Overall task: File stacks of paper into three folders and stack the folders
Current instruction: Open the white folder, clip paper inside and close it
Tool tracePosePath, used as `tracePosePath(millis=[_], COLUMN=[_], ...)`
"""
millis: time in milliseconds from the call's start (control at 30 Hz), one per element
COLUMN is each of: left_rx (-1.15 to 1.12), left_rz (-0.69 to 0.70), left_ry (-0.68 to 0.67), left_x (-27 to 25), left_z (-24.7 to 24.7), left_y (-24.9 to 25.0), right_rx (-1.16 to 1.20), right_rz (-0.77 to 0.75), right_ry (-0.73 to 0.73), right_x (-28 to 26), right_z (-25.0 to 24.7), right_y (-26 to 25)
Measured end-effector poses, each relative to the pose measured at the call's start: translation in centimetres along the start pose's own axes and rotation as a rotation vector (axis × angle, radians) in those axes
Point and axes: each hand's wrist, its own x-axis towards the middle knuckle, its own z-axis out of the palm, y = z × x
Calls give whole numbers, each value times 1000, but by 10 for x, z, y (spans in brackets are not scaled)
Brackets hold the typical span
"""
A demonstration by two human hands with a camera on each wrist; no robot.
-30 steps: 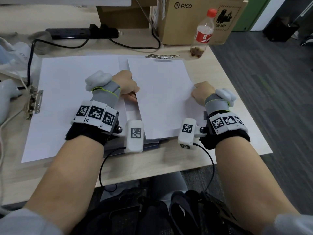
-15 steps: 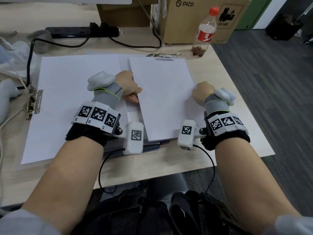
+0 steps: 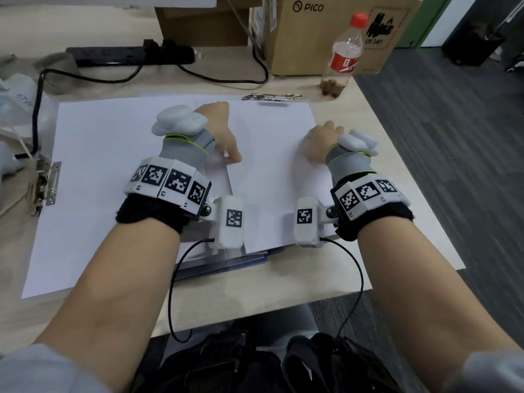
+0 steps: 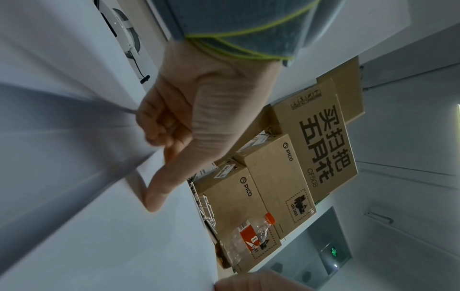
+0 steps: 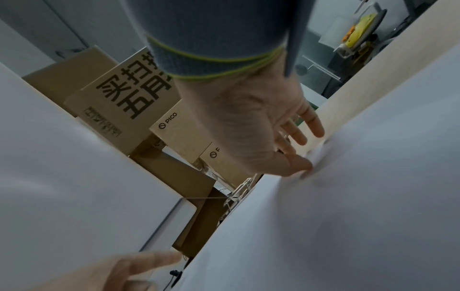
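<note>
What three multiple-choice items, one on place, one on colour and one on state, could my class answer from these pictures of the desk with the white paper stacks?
1. Where does the clear plastic bottle stand?
A. by the brown PICO cardboard box
B. on the paper
C. on the floor

2. What colour is the bottle's cap?
A. blue
B. red
C. green

3. What is the left hand doing?
A. lying flat
B. hanging idle
C. gripping the edge of the white paper stack

Key: 1 A, it stands at the desk's far edge before the box; 2 B, head view shows red; 3 C, left wrist view shows fingers curled round the sheets.
</note>
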Motion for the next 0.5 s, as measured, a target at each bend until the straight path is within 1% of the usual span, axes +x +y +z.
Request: tracePosePath(millis=[67, 133, 200, 267, 367, 433, 500], left_rx=[23, 72, 109, 65, 41, 63, 52], left_rz=[24, 37, 69, 97, 124, 146, 171], left_ry=[14, 25, -2, -85, -172, -205, -215], left_x=[8, 16, 22, 28, 36, 42, 48], left_z=[2, 5, 7, 7, 6, 7, 8], left_y=[-1, -1, -3, -8, -14, -17, -21], right_rx=[-3, 76, 233, 429, 699, 846, 925], right_rz=[-36, -65, -84, -118, -67, -29, 32], right_ry=[-16, -32, -51, -75, -107, -87, -44], right_x=[6, 15, 24, 30, 41, 49, 58], right_z=[-4, -7, -9, -10, -5, -1, 1], right_y=[-8, -12, -15, -19, -23, -26, -31])
